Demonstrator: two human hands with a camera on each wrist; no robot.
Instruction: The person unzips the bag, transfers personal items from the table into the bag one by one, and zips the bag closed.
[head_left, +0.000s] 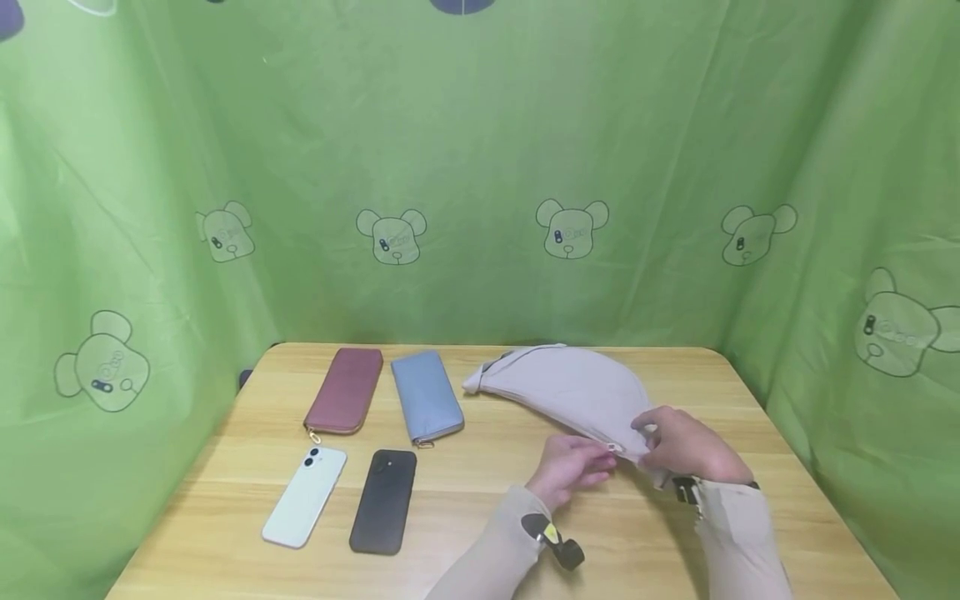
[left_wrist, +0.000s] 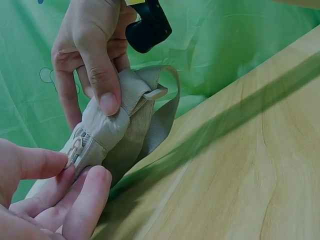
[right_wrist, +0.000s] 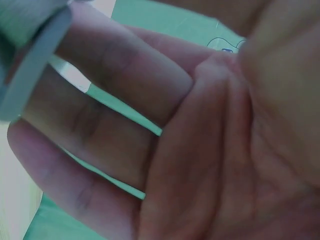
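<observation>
A pale beige crescent-shaped waist bag [head_left: 562, 383] lies on the right half of the table. My left hand [head_left: 572, 468] is at the near end of its zipper. In the left wrist view, the left thumb and forefinger pinch the zipper pull [left_wrist: 76, 149]. My right hand [head_left: 690, 446] grips the bag's right end, its thumb pressed on the fabric beside the strap [left_wrist: 150, 107]. Closer up, the right wrist view is mostly filled by the right palm and fingers [right_wrist: 100, 110], with a piece of the bag at the upper left corner. The bag's inside is hidden.
On the table's left side lie a maroon wallet [head_left: 347, 390] and a blue wallet [head_left: 427, 395], both with zippers. Nearer the front are a white phone [head_left: 305, 498] and a black phone [head_left: 383, 502]. Green curtains [head_left: 480, 150] enclose the wooden table [head_left: 480, 542].
</observation>
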